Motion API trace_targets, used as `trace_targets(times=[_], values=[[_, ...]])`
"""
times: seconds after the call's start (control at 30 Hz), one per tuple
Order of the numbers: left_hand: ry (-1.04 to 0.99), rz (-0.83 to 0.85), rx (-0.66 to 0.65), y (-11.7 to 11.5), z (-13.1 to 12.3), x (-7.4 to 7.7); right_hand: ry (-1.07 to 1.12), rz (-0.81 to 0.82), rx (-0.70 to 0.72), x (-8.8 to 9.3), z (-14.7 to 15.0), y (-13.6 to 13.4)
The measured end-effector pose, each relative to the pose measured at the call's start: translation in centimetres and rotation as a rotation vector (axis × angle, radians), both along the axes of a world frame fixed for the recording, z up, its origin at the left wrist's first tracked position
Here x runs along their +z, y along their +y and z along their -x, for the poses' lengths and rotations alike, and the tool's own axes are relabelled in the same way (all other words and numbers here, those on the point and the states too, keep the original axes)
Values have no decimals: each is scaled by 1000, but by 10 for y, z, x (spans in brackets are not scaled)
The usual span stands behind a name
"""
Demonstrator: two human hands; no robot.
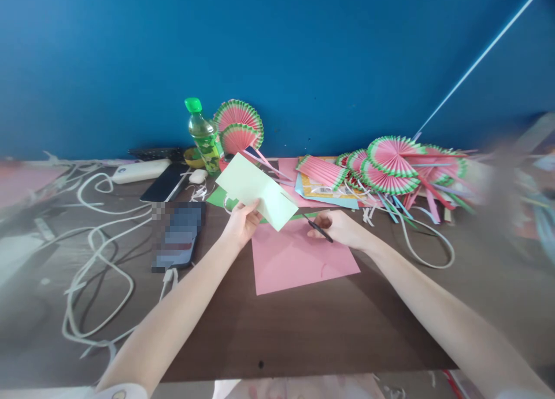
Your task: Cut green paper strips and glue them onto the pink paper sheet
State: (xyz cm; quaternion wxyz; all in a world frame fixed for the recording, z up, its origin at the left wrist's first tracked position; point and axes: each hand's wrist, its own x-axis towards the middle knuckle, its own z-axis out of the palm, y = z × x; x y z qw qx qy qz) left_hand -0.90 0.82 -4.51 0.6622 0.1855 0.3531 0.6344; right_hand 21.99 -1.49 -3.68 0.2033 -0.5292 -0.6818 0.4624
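Observation:
My left hand (243, 222) pinches the lower edge of a pale green sheet of paper (255, 191), held tilted above the table. My right hand (340, 228) is closed around a pair of dark-handled scissors (319, 230). The scissors' blades point up and left, at the right-hand edge of the pale green paper; how far they reach into it I cannot tell. Beneath both hands a pink sheet of paper (299, 263) lies on the table, with a strip of darker green paper showing behind it.
Pleated pink-and-green paper fans (392, 165) are heaped at the back right, others (238, 121) at the back left beside a green-capped bottle (203, 139). Left are a phone (180, 237), a white power bank (141, 172) and looped white cables (97, 260). A blue wall (277, 58) stands behind.

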Motion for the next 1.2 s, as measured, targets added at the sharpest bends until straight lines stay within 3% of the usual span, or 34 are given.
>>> trace_targets(times=[0.47,0.73,1.2], values=[[120,-128,-64,-4,-2,-1,100,173,42,10,-8,-3],[132,-139,-188,-12,-9,-11,175,152,57,4,-6,-2],[150,-125,-224,-16,-13,-14,122,87,45,1,-1,-7]])
